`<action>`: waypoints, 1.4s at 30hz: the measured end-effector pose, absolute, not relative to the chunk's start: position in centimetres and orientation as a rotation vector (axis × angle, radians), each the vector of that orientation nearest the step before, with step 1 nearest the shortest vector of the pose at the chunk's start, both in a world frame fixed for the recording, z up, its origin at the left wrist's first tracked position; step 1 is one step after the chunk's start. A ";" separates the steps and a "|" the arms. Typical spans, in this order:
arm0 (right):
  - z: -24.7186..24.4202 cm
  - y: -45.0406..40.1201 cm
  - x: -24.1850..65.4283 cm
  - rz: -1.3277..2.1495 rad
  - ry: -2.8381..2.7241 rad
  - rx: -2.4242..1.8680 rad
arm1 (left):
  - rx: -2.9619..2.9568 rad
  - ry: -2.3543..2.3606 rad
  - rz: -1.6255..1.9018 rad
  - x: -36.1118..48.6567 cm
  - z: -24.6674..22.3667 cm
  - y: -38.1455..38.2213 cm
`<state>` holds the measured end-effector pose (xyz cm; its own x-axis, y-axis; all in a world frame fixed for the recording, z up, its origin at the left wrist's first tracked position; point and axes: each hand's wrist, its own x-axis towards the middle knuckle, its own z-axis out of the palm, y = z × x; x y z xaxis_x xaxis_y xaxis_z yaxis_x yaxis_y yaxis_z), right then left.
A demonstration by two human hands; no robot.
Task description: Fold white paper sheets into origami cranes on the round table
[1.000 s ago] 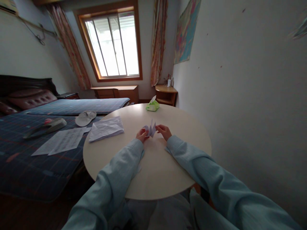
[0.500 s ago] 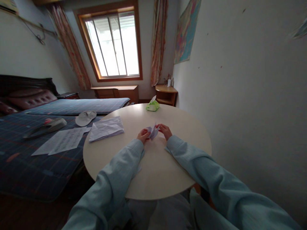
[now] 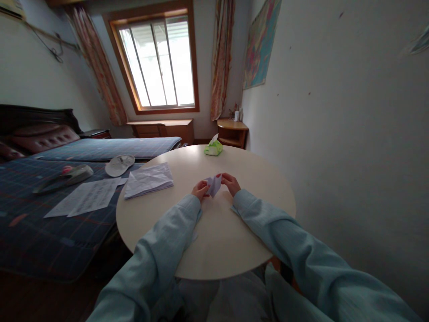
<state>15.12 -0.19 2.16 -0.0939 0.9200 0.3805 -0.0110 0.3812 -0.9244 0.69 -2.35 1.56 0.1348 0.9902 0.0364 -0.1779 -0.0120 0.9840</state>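
Gripping folded paper (image 3: 214, 185) in left hand (image 3: 200, 189), fingers curled nearly closed; pinching its upper right corner with right hand (image 3: 230, 183), thumb and fingertips almost together. Held above round table (image 3: 234, 237). From there, green tissue pack (image 3: 213, 148) at twelve o'clock (complete with white tuft), wrinkled paper stack (image 3: 149, 181) at nine; farther out on bed (image 3: 33, 232), printed sheets (image 3: 89, 197) at nine, pale cap (image 3: 119, 165) toward ten.

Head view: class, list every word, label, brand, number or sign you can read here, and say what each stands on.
No text can be read.
Printed sheets on the bed: rows of dark marks, too small and blurred.
Map on the wall: any lettering is too small.
Tissue pack: green and white, no legible label.
Folded paper in the hands: no writing can be made out.
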 end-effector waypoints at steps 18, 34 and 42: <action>1.2 0.5 15.4 0.854 -1.575 -0.957 | 1.139 0.904 1.235 0.4 1.3 -2.1; 1.3 0.0 15.1 0.760 -1.596 -0.961 | 1.131 0.853 1.112 0.6 1.8 -2.8; 1.6 -0.3 15.2 0.609 -1.654 -0.993 | 1.124 0.795 1.115 0.5 1.5 -2.4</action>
<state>15.21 -0.34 1.62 -0.0909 0.8475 0.5230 0.3057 0.5236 -0.7952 0.49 -2.45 1.46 0.2830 0.9583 0.0388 -0.2753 0.0424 0.9604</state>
